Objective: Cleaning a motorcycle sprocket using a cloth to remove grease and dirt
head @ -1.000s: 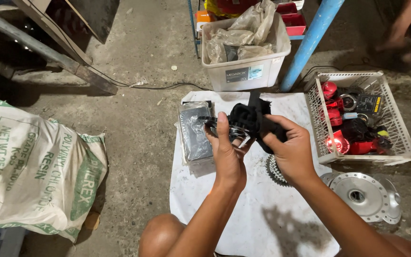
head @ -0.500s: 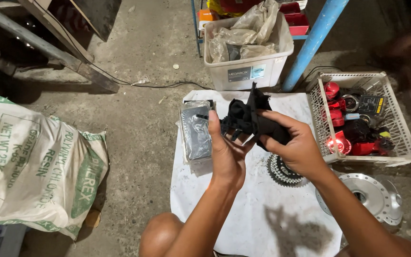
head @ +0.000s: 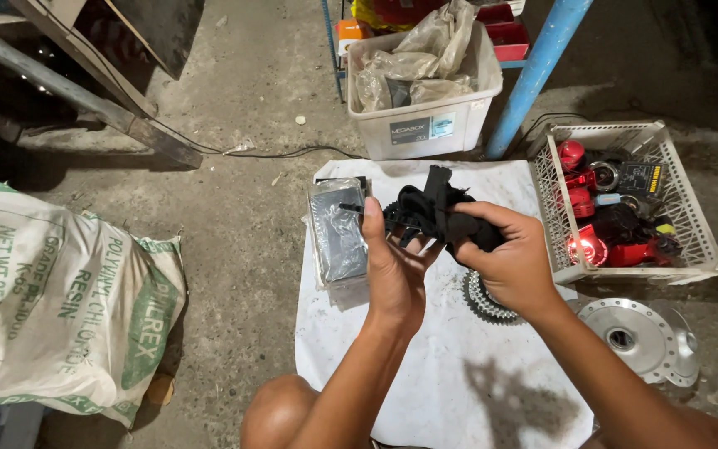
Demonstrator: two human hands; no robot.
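Head view: you hold a small dark toothed part (head: 392, 218) above the white sheet (head: 425, 366).
Left hand (head: 392, 266): fingers curled around the part.
Right hand (head: 508, 258): closed on a black rag (head: 446, 212), pressed to the part.
Risk: rag may snag on teeth; a loose grip drops the part onto the sprocket (head: 484, 301) below.
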